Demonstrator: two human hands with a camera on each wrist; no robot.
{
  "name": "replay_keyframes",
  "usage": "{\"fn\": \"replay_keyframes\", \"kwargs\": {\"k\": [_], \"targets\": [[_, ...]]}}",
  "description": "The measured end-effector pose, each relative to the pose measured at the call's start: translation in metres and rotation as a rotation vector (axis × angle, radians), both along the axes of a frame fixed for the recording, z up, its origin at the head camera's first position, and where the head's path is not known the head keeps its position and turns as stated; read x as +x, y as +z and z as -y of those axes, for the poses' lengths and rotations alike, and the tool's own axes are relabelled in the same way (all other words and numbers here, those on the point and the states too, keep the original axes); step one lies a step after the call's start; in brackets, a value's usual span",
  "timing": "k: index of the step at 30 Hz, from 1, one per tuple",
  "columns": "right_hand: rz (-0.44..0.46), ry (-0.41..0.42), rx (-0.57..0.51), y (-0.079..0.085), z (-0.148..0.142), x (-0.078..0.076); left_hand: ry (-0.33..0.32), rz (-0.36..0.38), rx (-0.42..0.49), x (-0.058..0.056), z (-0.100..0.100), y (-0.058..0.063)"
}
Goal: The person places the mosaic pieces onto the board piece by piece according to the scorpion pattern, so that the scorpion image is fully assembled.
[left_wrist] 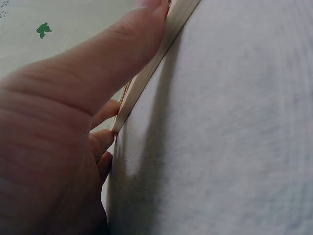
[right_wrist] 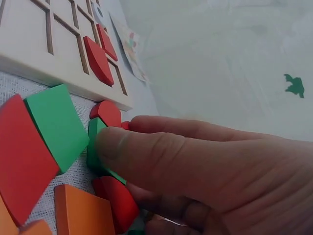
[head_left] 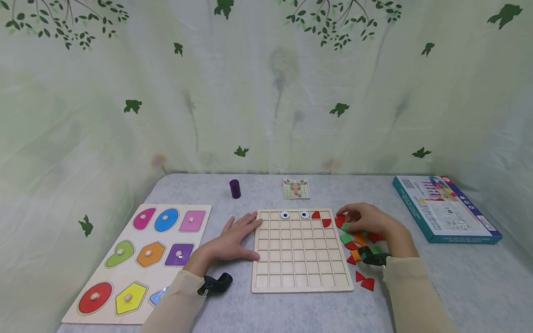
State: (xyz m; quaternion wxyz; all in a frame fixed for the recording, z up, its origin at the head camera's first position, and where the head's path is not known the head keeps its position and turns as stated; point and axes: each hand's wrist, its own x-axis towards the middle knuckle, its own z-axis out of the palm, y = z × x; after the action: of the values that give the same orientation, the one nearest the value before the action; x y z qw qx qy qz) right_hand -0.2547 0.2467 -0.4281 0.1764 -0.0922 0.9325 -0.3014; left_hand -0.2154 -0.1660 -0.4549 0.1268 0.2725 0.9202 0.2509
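A wooden grid board lies in front of me, with two eye pieces and two red quarter-round pieces in its top row and just below. My left hand rests at the board's left edge, fingers spread, the thumb and fingertips touching the rim. My right hand is over the pile of coloured pieces by the board's right edge. In the right wrist view its thumb lies over a green piece, and the index fingertip is by a small red piece. I cannot tell whether it pinches a piece.
Loose orange, green and red pieces spread right of the board. A pattern card and a dark purple cylinder stand behind. At left lies a shape puzzle board; a teal-edged box is at far right.
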Motion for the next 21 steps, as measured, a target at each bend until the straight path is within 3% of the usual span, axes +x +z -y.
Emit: {"fn": "replay_keyframes", "kwargs": {"k": [10, 21], "targets": [[-0.002, 0.042, -0.005, 0.0014, 0.0009, 0.0025, -0.006, -0.007, 0.009, 0.0003, 0.0000, 0.0013], [-0.014, 0.002, -0.012, 0.0030, 0.0031, 0.0042, -0.008, -0.010, 0.023, 0.0004, 0.0000, 0.0020]]}}
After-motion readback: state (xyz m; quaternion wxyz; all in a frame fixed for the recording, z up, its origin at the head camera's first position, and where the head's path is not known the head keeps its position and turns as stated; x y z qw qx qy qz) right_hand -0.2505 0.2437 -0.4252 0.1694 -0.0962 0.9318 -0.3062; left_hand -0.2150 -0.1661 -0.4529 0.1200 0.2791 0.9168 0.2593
